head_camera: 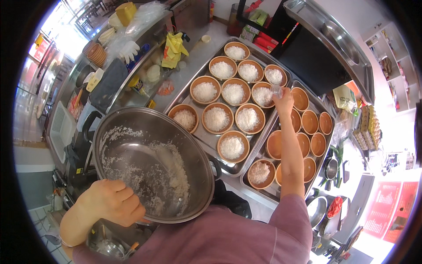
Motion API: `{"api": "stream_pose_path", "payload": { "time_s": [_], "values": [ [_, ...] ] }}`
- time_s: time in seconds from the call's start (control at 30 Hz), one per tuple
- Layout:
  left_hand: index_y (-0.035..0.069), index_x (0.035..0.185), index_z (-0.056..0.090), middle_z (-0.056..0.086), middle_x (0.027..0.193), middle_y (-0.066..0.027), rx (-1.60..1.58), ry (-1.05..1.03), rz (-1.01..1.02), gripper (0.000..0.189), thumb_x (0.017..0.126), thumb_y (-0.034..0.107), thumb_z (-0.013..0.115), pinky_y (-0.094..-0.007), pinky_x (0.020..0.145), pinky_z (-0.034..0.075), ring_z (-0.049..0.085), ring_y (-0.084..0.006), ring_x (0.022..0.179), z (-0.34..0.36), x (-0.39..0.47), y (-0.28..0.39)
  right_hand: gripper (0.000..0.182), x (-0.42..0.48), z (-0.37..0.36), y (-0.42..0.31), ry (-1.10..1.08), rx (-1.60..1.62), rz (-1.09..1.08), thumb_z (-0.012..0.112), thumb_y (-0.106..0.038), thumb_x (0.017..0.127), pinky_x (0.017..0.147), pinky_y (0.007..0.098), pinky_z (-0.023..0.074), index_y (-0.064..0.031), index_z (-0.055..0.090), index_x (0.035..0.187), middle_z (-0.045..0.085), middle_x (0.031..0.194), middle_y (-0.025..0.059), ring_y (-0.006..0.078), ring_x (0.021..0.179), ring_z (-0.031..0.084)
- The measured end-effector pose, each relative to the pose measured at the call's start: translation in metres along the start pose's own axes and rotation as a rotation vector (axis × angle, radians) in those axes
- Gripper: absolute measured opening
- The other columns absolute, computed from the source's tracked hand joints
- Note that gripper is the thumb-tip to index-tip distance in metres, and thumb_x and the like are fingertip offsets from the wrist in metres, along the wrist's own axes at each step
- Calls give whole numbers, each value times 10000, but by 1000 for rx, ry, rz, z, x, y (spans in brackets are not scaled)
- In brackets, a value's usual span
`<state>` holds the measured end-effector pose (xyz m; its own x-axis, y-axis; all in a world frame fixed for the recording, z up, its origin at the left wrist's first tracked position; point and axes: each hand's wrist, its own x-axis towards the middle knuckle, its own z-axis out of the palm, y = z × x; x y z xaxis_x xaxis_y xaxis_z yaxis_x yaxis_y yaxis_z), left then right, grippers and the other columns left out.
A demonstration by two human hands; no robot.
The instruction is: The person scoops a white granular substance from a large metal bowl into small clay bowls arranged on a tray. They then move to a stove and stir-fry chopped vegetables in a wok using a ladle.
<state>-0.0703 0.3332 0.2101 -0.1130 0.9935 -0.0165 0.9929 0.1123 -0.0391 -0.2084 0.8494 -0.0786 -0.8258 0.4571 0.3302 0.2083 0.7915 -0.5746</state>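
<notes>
My right hand [284, 100] grips a small clear plastic cup [276, 91] at the edge of a brown clay bowl holding white rice [262, 95]. Several such bowls with rice stand on a steel tray [206, 140]. A second steel tray [245, 181] holds one bowl with rice [260, 174] and several bowls with no rice showing, partly behind my right arm. My left hand [118, 202] is a fist at the near rim of a large steel pot [135, 178]; what its fingers close on is hidden. Rice clings to the pot's wall and bottom.
At the left are a white plastic basket [62, 132], stacked brown bowls [96, 54], a white glove [129, 51] and a yellow plastic bag [173, 49]. At the right stand egg trays [371, 127] and a steel bowl [317, 211]. A steel shelf [329, 43] overhangs the far right.
</notes>
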Motion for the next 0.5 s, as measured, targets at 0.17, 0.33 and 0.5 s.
{"api": "stream_pose_path", "payload": {
  "time_s": [0.17, 0.33, 0.5],
  "values": [
    [163, 521, 366, 324, 507, 50, -8, 17, 38, 227, 535, 229, 583, -233, 443, 285, 399, -92, 464, -3, 9, 0, 411, -43, -13, -77, 30, 242, -182, 732, -79, 714, 777, 356, 502, -34, 561, 1084, 632, 930, 132, 268, 875, 625],
    [182, 532, 358, 326, 527, 63, 40, 37, 121, 227, 534, 229, 580, -228, 433, 288, 399, -83, 475, 0, 15, 2, 500, -163, -4, -190, -734, 755, -380, 701, -30, 743, 688, 295, 557, -77, 510, 1203, 561, 1119, 94, 219, 974, 615],
    [182, 542, 362, 346, 541, 65, 39, 70, 201, 243, 593, 226, 595, -227, 438, 295, 410, -83, 490, -8, 28, 4, 519, -260, 39, -222, -803, 116, -1015, 688, -91, 700, 738, 379, 540, -78, 501, 1184, 515, 1166, 159, 355, 978, 582]
  ]
}}
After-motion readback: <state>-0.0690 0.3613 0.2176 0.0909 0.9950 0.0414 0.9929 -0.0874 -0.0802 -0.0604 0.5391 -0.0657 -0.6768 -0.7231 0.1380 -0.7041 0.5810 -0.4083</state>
